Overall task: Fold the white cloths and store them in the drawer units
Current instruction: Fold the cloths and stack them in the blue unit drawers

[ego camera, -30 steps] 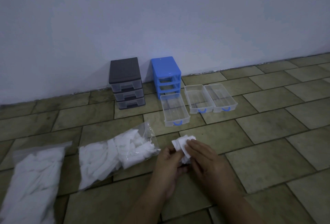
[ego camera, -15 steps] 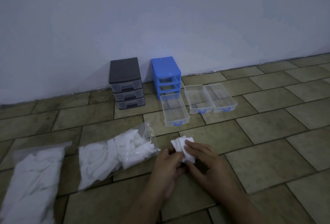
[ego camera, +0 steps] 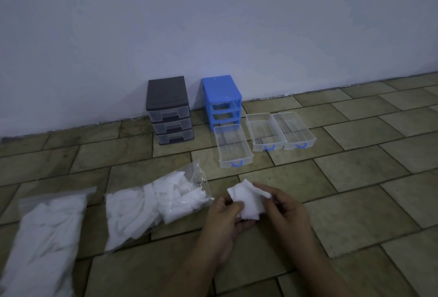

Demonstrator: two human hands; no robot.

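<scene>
Both hands grip one white cloth [ego camera: 246,202] between them: left hand [ego camera: 222,221] pinches its near edge, right hand [ego camera: 288,211] its far corner, just beyond lie three clear drawers [ego camera: 233,146].

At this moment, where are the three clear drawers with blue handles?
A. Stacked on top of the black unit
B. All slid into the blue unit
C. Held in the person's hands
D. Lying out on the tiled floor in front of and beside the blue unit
D: the three clear drawers lie on the floor, and the blue unit shows open slots.
</scene>
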